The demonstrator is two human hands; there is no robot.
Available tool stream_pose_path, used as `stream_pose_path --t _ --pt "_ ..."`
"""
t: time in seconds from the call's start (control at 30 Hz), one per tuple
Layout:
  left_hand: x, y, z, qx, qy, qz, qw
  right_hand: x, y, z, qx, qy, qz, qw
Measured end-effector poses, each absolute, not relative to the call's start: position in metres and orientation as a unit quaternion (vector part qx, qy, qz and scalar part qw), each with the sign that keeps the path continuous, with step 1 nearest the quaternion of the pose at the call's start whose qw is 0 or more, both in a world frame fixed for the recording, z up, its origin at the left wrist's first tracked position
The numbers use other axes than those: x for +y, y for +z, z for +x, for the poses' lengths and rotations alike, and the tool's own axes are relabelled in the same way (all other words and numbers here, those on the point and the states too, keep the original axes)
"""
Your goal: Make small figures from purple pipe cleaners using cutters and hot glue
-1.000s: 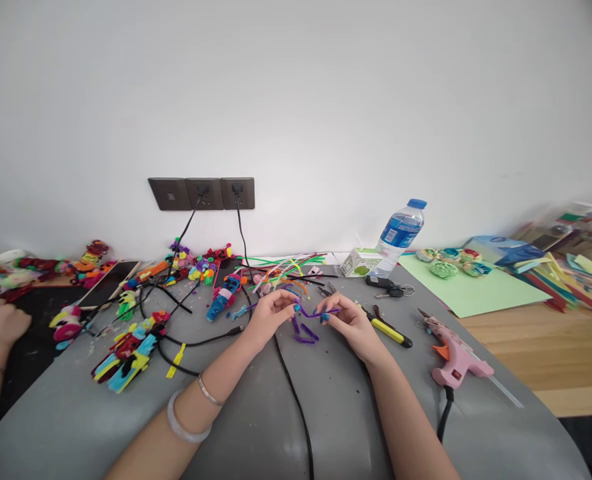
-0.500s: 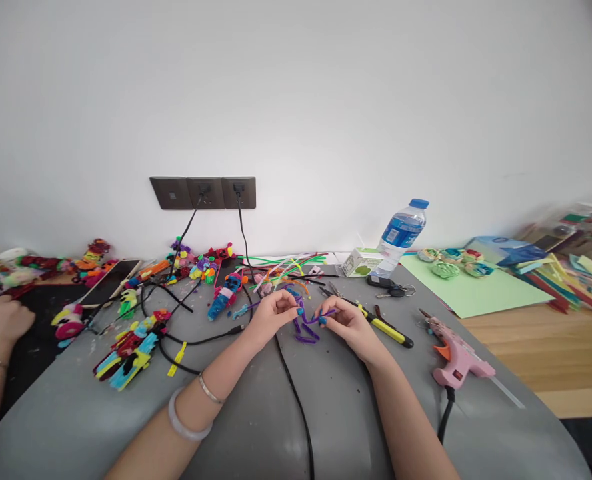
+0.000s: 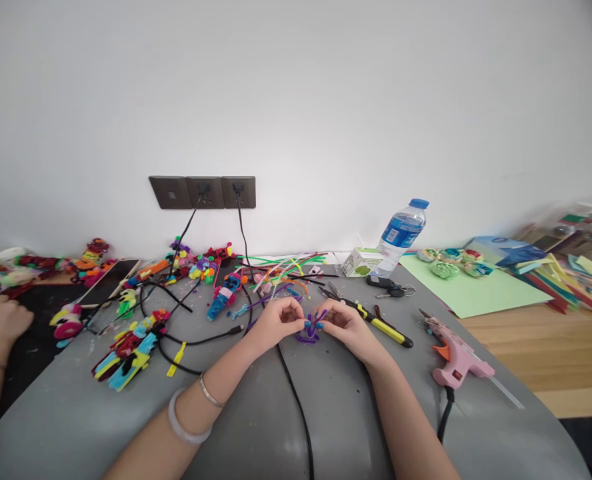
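My left hand (image 3: pixel 280 324) and my right hand (image 3: pixel 345 327) are close together over the middle of the grey table. Both pinch a short bent purple pipe cleaner (image 3: pixel 312 323) between thumb and forefinger. Just below the fingertips, a few cut purple pipe cleaner pieces (image 3: pixel 307 339) lie on the table, partly hidden by the hands. A longer purple pipe cleaner (image 3: pixel 276 295) lies behind my left hand. Past my right hand rests a yellow and black craft knife (image 3: pixel 389 329), with pliers or scissors partly covered beside it.
A pink glue gun (image 3: pixel 459 363) lies at right with its cord. Behind stand a water bottle (image 3: pixel 402 233) and a small carton (image 3: pixel 362 262). Pipe cleaner figures (image 3: pixel 131 350) and black cables (image 3: pixel 196 341) spread at left. Another person's hand (image 3: pixel 3 323) rests at the far left.
My hands have come slightly closer together and lower, over the loose purple pieces. The purple pipe cleaner between them now looks more bunched. The other person's hand has not moved.
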State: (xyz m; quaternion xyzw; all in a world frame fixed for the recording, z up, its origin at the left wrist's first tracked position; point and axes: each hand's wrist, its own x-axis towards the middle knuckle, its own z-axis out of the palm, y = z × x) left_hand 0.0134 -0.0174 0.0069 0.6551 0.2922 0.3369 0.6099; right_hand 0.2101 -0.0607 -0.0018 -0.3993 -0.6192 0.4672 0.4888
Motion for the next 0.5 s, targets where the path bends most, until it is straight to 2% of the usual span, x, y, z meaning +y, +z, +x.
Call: stream_pose_path --t 0.5 --pt "-0.0201 0.0010 0.0159 0.292 0.329 0.679 0.588 -0.0612 0.0020 0.2075 -0.613 0.515 -0.378 0.464"
